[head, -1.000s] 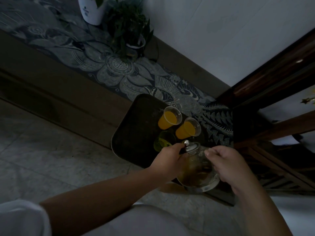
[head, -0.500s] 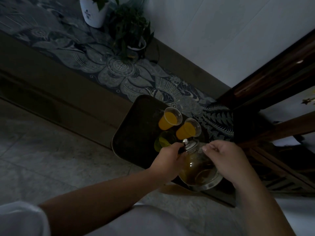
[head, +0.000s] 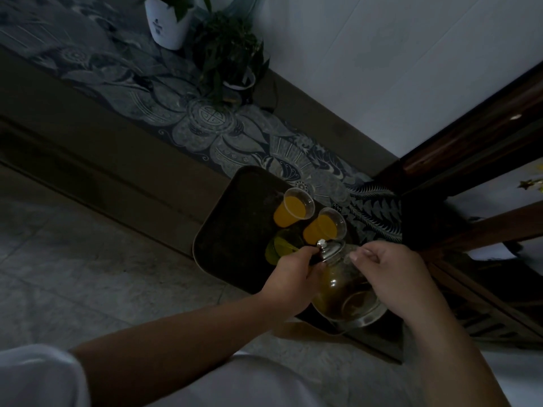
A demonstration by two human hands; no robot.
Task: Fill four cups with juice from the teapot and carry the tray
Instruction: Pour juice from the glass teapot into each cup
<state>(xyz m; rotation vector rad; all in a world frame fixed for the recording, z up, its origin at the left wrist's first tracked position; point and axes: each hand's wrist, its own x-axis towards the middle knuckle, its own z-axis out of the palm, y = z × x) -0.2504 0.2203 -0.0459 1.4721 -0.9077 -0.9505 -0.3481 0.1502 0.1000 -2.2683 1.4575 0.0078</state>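
Both our hands are on the glass teapot point(head: 349, 292), which is tipped toward the cups over the near right part of the dark tray point(head: 232, 230). Left hand point(head: 293, 277) is wrapped around something dark at the teapot's left side, probably the handle; fingers curled, thumb up by the metal lid point(head: 330, 249). Right hand point(head: 393, 277) is curled at the teapot's right shoulder; whether it really grips the glass or only steadies it, we cannot tell. Dark liquid sits low in the teapot.

Cups on the tray:
- far cup point(head: 292, 211): clear plastic, orange juice inside.
- second cup point(head: 323, 229): same, orange juice inside, just right of the first and just beyond the lid.
- third cup point(head: 282, 248): greenish-yellow in the dim light, just beyond our left thumb, partly hidden; fill level unreadable.
- fourth cup: not visible.

Tray rests on a patterned runner point(head: 205, 124) along a low wooden surface. Two potted plants at the runner's far end: white pot point(head: 169, 23) and a smaller leafy one point(head: 229, 54). White sleeve point(head: 38, 377) at lower left.
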